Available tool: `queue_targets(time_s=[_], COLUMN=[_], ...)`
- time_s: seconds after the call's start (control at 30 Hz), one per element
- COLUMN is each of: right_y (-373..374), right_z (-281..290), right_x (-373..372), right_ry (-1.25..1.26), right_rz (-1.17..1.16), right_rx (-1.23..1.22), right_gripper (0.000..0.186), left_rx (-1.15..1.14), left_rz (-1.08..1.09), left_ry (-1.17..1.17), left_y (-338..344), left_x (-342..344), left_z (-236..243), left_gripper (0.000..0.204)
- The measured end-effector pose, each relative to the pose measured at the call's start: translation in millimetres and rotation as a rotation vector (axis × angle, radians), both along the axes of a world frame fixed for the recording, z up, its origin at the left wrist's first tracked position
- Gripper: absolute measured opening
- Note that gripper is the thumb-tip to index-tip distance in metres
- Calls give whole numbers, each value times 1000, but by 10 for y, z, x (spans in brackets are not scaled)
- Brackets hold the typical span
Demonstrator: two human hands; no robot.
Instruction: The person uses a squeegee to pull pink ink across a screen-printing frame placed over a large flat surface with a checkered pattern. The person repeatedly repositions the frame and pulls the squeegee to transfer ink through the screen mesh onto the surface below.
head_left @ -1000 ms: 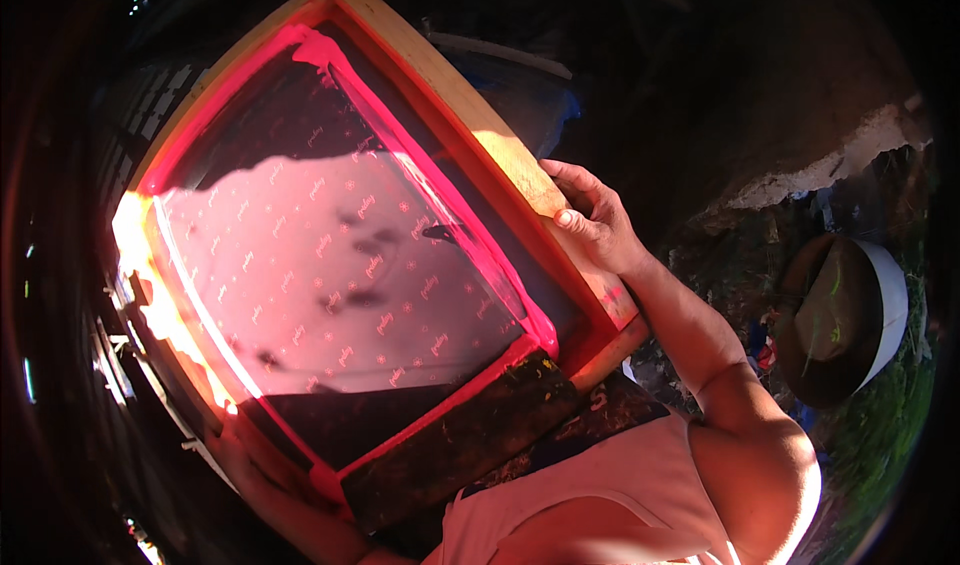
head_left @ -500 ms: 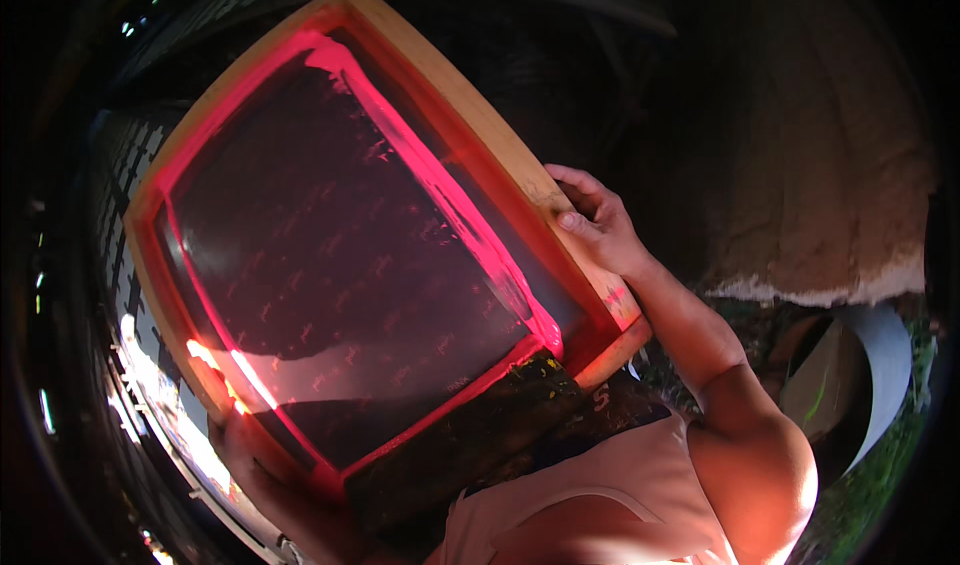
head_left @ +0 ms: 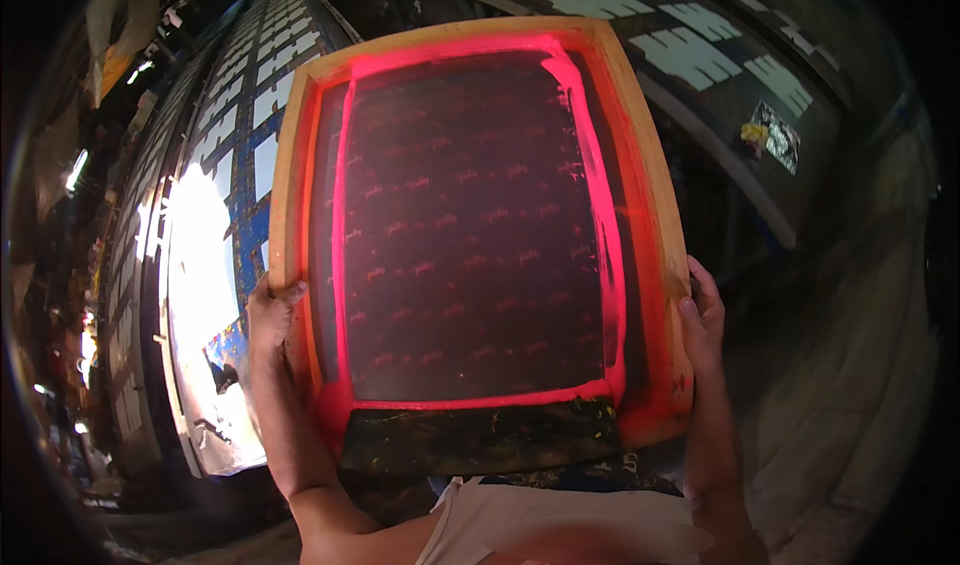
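Observation:
I hold a large wooden screen frame (head_left: 657,185) upright in front of me, its dark mesh (head_left: 475,305) covered with a faint repeated pattern and bordered by bright pink ink. My left hand (head_left: 275,313) grips the frame's left side, thumb on the front, and my right hand (head_left: 703,310) grips the right side with its fingers wrapped round the edge. A dark, ink-stained strip (head_left: 478,435) runs along the inside of the frame's bottom. The frame hides part of what lies behind it.
Long tables (head_left: 230,170) with rows of white pieces (head_left: 275,83) stretch away at left, sunlit in places. Another long table (head_left: 720,95) at the upper right bears white cut pieces (head_left: 680,60) and a crumpled silvery sheet (head_left: 780,135). A dusty floor (head_left: 830,385) shows at right.
The frame has swung from a slant to square in front of me. My left hand has come into clearer view. The surroundings have shifted, bringing both tables into sight; the sunlit patch has left the mesh.

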State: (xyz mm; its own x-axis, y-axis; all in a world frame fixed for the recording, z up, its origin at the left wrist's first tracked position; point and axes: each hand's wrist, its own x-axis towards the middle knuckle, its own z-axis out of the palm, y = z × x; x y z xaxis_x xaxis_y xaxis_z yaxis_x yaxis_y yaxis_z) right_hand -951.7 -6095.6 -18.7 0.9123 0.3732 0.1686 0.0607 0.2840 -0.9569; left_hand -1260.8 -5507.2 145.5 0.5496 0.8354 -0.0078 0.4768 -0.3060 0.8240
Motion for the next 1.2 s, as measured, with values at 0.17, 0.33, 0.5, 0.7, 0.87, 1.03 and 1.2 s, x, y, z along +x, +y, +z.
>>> queue_targets(time_s=[0.17, 0.33, 0.5, 0.7, 0.87, 1.03, 1.2], right_y=[-241, -219, -69, 302, 852, 1589, 2436], right_z=[72, 192, 250, -145, -194, -219, -109], right_x=[105, 132, 276, 1176, 1778, 2038, 1892], right_ry=[-123, -162, -21, 40, 38, -35, -78], right_rz=[5, 14, 30, 213, 449, 715, 1001], right_rx=[-125, -179, -149, -37, -7, 58, 17], right_gripper=[70, 69, 74, 73, 68, 63, 65], left_rx=[-18, -4, 29, 105, 175, 189, 164], left_rz=[-15, -2, 51, 164, 422, 713, 997], left_ry=[-40, -73, 80, 45, 171, 213, 103], left_y=[-123, -96, -44, -369, -1002, -1951, -2997], left_x=[64, 114, 125, 180, -416, -1086, -1726], left_z=[-364, -771, -503, -434, -337, -223, -294], left_gripper=[43, 41, 42, 42, 38, 35, 40])
